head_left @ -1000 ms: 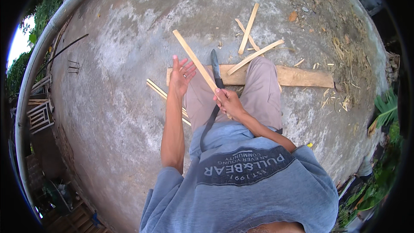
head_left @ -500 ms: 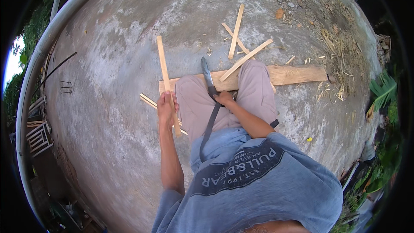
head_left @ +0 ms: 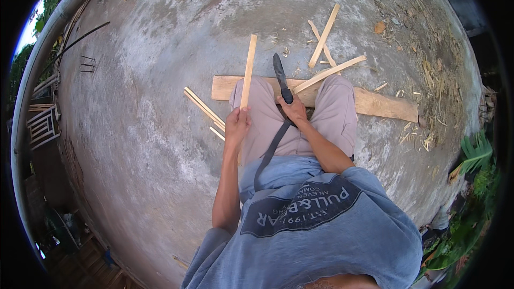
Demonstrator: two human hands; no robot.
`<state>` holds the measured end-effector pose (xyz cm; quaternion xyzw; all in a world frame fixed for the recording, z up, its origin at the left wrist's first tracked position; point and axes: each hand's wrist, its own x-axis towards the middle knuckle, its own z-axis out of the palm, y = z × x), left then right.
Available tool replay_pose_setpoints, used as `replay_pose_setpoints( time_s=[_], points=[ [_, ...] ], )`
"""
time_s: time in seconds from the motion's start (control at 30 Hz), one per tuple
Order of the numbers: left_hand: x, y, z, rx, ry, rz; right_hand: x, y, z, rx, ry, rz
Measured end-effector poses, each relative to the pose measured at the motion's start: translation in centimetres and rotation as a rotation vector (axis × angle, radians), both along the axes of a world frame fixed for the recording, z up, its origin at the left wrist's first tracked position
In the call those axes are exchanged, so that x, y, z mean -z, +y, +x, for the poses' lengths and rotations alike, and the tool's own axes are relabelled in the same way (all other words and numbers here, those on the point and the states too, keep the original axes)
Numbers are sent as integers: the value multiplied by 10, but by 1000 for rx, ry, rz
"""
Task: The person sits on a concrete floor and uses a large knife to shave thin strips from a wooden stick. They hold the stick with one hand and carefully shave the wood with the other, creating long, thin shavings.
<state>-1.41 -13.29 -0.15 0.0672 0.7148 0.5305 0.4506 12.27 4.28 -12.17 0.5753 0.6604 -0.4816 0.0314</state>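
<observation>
My left hand (head_left: 237, 124) is closed around a pale wooden strip (head_left: 249, 67), which stands up past my left knee with its lower end beside my forearm. Between my knees, my right hand (head_left: 293, 109) grips a large knife (head_left: 280, 73) by its black handle. Its dark blade points away from me and leans slightly left, apart from the strip. Under my legs a long wooden plank (head_left: 383, 104) lies crosswise on the ground. A dark strap (head_left: 273, 147) runs from near my right hand to my waist.
Several cut strips (head_left: 324, 36) lie beyond my right knee, one strip (head_left: 332, 74) leaning over the plank. More thin strips (head_left: 202, 106) rest left of my left knee. Shavings (head_left: 427, 142) and dry debris (head_left: 428, 69) cover the concrete at right. A metal pipe (head_left: 32, 85) curves along the left.
My view has shifted, moving the scene rightward. My left hand has brought the strip closer to the knife. The blade has turned and now shows darker.
</observation>
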Motion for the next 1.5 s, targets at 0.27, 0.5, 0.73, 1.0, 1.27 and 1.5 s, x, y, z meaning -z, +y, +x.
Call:
replay_pose_setpoints(
  time_s=[0.27,0.5,0.73,1.0,1.27,1.5],
  points=[
    [-21,20,14,0,126,10,-68,29,43,-148,436,268],
    [-38,42,41,138,585,-52,-152,36,62,-495,213,362],
    [-60,45,56,197,747,-38,-156,40,63,-534,142,450],
    [-57,33,56,277,775,-100,-157,36,72,-675,124,467],
    [-57,26,46,275,813,-87,-158,32,67,-677,108,492],
    [-61,-5,56,301,494,-20,-115,152,79,-19,90,489]
  ],
)
